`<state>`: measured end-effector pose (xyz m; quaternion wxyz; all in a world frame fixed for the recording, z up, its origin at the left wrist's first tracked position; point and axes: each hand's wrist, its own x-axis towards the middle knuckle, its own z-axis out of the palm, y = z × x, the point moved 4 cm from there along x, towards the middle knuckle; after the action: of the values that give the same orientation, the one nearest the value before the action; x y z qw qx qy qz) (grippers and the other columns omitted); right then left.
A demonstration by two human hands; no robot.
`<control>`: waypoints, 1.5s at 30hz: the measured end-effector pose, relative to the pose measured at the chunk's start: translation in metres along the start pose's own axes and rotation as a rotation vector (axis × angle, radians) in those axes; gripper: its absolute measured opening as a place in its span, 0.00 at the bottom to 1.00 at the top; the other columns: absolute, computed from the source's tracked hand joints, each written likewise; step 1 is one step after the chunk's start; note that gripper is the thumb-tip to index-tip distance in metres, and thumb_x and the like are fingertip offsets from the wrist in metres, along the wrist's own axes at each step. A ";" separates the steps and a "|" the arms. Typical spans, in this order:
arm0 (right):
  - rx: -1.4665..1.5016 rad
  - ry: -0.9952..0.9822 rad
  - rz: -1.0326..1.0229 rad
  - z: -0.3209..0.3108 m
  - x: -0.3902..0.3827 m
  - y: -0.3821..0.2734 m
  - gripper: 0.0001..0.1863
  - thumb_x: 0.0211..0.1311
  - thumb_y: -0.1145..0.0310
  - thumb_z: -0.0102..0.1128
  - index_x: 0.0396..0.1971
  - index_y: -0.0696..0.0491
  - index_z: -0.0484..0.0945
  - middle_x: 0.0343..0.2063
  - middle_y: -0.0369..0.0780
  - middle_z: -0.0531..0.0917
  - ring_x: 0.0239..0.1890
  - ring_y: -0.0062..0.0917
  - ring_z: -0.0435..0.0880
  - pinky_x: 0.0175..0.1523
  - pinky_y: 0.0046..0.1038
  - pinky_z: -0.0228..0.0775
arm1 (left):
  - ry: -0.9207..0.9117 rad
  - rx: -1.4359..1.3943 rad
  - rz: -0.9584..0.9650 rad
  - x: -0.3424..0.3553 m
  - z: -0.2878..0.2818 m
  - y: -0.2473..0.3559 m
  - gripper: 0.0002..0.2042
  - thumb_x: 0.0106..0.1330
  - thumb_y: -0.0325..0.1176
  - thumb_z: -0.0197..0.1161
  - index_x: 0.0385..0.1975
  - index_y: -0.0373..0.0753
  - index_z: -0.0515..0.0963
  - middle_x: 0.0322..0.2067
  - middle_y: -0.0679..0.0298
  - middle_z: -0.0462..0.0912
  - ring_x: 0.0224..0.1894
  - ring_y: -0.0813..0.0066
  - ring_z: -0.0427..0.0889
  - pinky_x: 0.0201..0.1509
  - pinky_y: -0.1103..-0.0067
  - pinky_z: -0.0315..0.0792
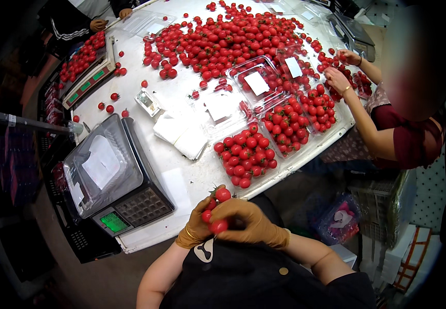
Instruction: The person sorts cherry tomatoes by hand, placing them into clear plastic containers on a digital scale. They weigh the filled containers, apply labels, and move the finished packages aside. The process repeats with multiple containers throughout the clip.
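Observation:
Both my hands wear tan gloves and meet close to my body at the table's near edge. My left hand (pixel 196 225) is curled around several cherry tomatoes (pixel 223 194), one with its green stem showing. Fingers of my right hand (pixel 249 220) close on another cherry tomato (pixel 218 226) just beside them. Just beyond my hands stands an open clear plastic clamshell box (pixel 245 157) heaped with cherry tomatoes. Its lid (pixel 220 109), bearing a white label, is folded back toward the table's middle. Two more filled boxes sit to its right.
A large pile of cherry tomatoes (pixel 228 38) covers the far table. On the left are a weighing scale (pixel 132 206) with a clear lid on it and another scale (pixel 90 82) loaded with tomatoes. White paper sheets (pixel 184 135) lie mid-table. A co-worker's hands (pixel 338 80) handle tomatoes at right.

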<state>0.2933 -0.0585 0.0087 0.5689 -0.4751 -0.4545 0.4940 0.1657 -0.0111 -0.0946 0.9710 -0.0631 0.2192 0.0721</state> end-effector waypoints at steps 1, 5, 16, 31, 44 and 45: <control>0.220 0.059 0.222 -0.006 -0.005 0.004 0.19 0.50 0.79 0.68 0.43 0.54 0.75 0.42 0.38 0.80 0.46 0.22 0.79 0.53 0.27 0.71 | -0.031 0.009 -0.008 0.001 -0.003 0.001 0.25 0.68 0.45 0.55 0.64 0.49 0.62 0.52 0.58 0.74 0.55 0.58 0.74 0.60 0.58 0.68; 0.162 0.452 -0.026 -0.080 0.015 0.057 0.21 0.53 0.79 0.62 0.49 0.53 0.70 0.43 0.39 0.73 0.47 0.25 0.75 0.53 0.27 0.70 | -0.194 -0.002 -0.028 0.002 0.002 -0.002 0.22 0.69 0.46 0.53 0.60 0.49 0.65 0.39 0.60 0.76 0.49 0.58 0.76 0.57 0.52 0.68; -1.149 0.202 0.219 -0.114 0.055 0.075 0.16 0.51 0.60 0.68 0.37 0.54 0.79 0.38 0.42 0.74 0.44 0.36 0.75 0.48 0.35 0.69 | -0.119 -0.052 0.088 0.008 -0.012 0.005 0.18 0.69 0.48 0.52 0.51 0.43 0.71 0.34 0.63 0.75 0.49 0.59 0.75 0.60 0.53 0.66; -0.328 0.250 0.222 -0.037 -0.004 0.015 0.21 0.56 0.78 0.64 0.49 0.56 0.68 0.37 0.39 0.77 0.32 0.21 0.78 0.40 0.21 0.71 | -0.178 -0.167 0.093 0.008 -0.007 0.015 0.23 0.64 0.51 0.57 0.50 0.40 0.76 0.65 0.43 0.59 0.68 0.45 0.58 0.63 0.45 0.59; -0.254 0.232 0.026 -0.019 -0.006 0.029 0.16 0.49 0.77 0.72 0.38 0.54 0.76 0.38 0.36 0.79 0.36 0.19 0.76 0.40 0.20 0.71 | -0.077 0.005 0.182 0.009 -0.017 0.018 0.25 0.64 0.51 0.57 0.56 0.42 0.72 0.67 0.45 0.57 0.68 0.46 0.57 0.68 0.52 0.56; -0.235 0.245 0.055 -0.018 -0.007 0.030 0.16 0.50 0.78 0.70 0.39 0.55 0.76 0.37 0.36 0.79 0.36 0.19 0.77 0.40 0.20 0.71 | -0.037 0.020 0.198 0.009 -0.020 0.019 0.25 0.64 0.50 0.57 0.56 0.42 0.72 0.67 0.46 0.58 0.68 0.46 0.58 0.67 0.51 0.57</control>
<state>0.3068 -0.0654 -0.0233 0.5469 -0.6072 -0.4234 0.3911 0.1621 0.0050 -0.1182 0.9635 -0.0298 0.2071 0.1668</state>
